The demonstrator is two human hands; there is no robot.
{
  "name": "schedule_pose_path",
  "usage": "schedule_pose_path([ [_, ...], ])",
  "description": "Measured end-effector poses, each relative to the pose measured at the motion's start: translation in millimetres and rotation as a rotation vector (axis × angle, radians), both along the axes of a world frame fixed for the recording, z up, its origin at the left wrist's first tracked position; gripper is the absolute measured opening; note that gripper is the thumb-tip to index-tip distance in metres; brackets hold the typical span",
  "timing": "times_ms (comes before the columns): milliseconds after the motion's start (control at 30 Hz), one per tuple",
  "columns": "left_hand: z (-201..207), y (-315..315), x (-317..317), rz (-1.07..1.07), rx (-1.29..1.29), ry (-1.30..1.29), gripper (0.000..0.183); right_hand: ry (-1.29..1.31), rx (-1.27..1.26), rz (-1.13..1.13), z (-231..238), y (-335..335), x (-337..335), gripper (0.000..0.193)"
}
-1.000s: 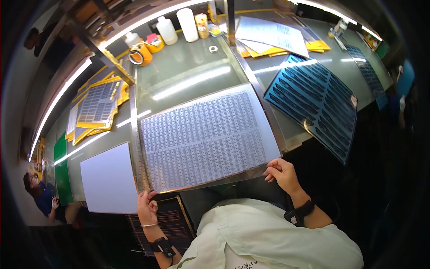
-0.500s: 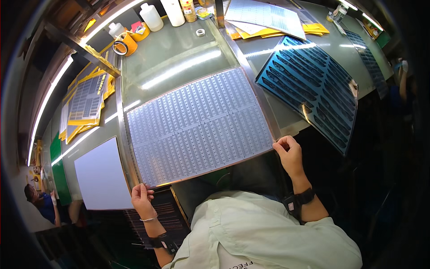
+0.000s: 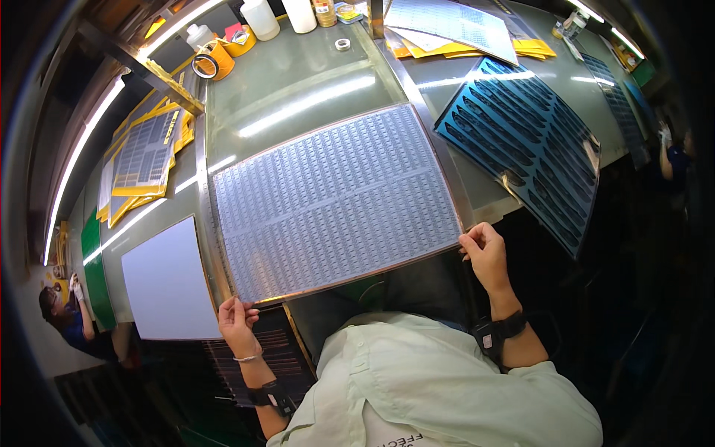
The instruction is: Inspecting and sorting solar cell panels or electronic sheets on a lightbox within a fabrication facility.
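Observation:
A large rectangular panel [image 3: 342,201] with a thin copper-coloured edge and dense rows of small marks lies on the grey-green worktop in front of me. My left hand [image 3: 237,328] pinches its near left corner between thumb and fingers. At the near right corner, my right hand [image 3: 485,253] grips the edge the same way. The panel's near edge reaches past the worktop toward my body. What lies beneath the panel is hidden.
A white board [image 3: 167,283] lies on the left, a blue sheet with dark curved shapes [image 3: 529,149] on the right, overhanging the edge. Metal strips [image 3: 439,164] flank the panel. Tape rolls [image 3: 213,61] and bottles [image 3: 260,19] stand at the back. Yellow-edged films [image 3: 149,153] are stacked left.
The view has shifted slightly, and the panel and both hands keep their places relative to each other. At the far left, another person's hands have come up in front of them.

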State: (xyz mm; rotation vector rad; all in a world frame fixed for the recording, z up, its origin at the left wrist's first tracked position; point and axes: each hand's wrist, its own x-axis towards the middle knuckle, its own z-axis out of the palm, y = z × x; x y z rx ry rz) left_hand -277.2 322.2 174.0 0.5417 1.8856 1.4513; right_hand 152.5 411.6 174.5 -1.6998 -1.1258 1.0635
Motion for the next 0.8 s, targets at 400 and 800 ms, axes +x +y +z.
schedule_pose_path([
  [400,-6.3,-0.7,-3.8,-0.013,0.056,-0.030,0.014,0.107,-0.028,0.029,0.0,1.2,2.5,0.009],
  [800,-8.4,2.3,-2.5,0.077,-0.028,0.054,0.011,-0.054,0.073,0.040,-5.8,0.5,0.5,0.012],
])
